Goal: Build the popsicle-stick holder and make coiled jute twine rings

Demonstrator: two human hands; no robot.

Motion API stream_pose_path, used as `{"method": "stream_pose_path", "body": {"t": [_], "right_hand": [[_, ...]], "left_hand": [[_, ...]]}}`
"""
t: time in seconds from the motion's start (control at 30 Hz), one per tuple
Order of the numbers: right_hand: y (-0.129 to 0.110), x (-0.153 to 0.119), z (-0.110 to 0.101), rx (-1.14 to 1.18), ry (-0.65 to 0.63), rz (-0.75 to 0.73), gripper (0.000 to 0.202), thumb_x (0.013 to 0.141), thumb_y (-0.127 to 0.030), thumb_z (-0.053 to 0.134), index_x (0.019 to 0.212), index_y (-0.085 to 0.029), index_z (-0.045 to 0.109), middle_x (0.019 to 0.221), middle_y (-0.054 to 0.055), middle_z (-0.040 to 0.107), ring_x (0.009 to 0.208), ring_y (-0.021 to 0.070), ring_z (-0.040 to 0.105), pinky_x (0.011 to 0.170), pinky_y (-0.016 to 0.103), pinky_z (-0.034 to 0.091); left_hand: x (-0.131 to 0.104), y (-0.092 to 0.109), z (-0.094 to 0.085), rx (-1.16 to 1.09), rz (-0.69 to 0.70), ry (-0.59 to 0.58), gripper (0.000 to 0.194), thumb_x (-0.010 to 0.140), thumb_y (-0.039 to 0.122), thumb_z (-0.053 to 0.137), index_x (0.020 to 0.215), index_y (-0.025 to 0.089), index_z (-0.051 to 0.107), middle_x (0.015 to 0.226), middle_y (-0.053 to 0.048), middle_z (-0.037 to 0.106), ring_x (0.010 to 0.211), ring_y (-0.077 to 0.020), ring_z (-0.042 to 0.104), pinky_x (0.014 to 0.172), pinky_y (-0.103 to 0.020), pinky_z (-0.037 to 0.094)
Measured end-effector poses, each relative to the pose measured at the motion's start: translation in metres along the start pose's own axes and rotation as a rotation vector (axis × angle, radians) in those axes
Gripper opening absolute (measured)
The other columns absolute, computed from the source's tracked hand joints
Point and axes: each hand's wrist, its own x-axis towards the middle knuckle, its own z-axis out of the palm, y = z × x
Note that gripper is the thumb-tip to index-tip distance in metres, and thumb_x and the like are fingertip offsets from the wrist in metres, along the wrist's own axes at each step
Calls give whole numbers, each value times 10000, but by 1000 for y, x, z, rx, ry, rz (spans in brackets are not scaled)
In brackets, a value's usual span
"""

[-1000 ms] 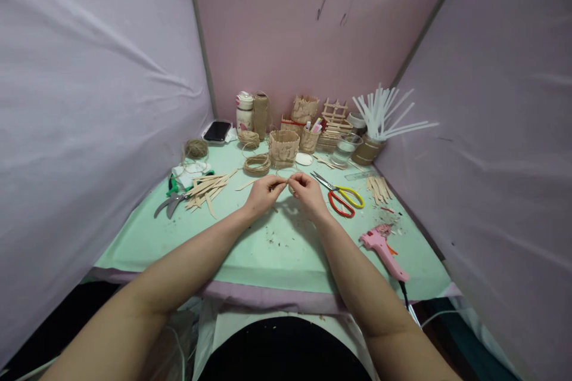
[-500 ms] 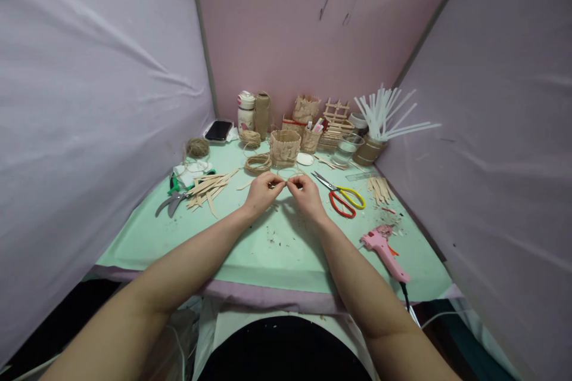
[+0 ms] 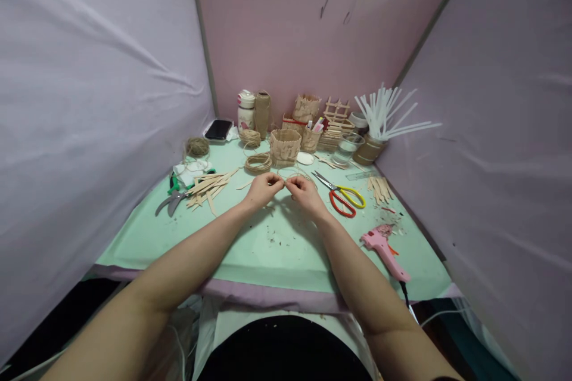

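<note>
Both hands meet over the middle of the green-covered table (image 3: 250, 250), fingertips nearly touching. My left hand (image 3: 264, 189) is closed in a pinch on thin twine, and my right hand (image 3: 302, 191) pinches the same twine from the other side. A loop of this twine (image 3: 292, 170) shows just behind the fingers. Beyond the hands stands a woven-looking tan basket (image 3: 285, 147). To its left lies a coil of twine (image 3: 258, 163). Scissors with red and yellow handles (image 3: 342, 195) lie open right of my right hand.
Wooden strips (image 3: 210, 189) and pruning shears (image 3: 172, 203) lie at left. A pink glue gun (image 3: 385, 251) rests at right. Along the back are a bottle (image 3: 246, 111), a clear cup (image 3: 347, 149) and a pot of white sticks (image 3: 370, 149). Small debris dots the front.
The fingertips of both hands have shifted slightly, and my right hand is turned a little differently. The objects on the table have not moved.
</note>
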Motion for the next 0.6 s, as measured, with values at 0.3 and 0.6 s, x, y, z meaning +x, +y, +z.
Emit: {"method": "stream_pose_path", "body": {"t": [0.3,0.6], "right_hand": [[-4,-3,1,-38,74,-12,175,751,-353,546,722,-191,603,639,-11,554,596,131,482,558,254,391],[-3,-2,1,-274,116,-148,162,767,-311,514,701,-191,600,716,21,598,700,162,519,685,297,398]], "left_hand": [[-1,1,-1,-16,-16,-5,138,675,274,592,671,150,652,678,-25,648,673,-149,569,673,-272,447],[-3,4,0,15,-95,-25,157,657,229,583,715,147,704,688,-39,674,672,-164,597,639,-276,444]]}}
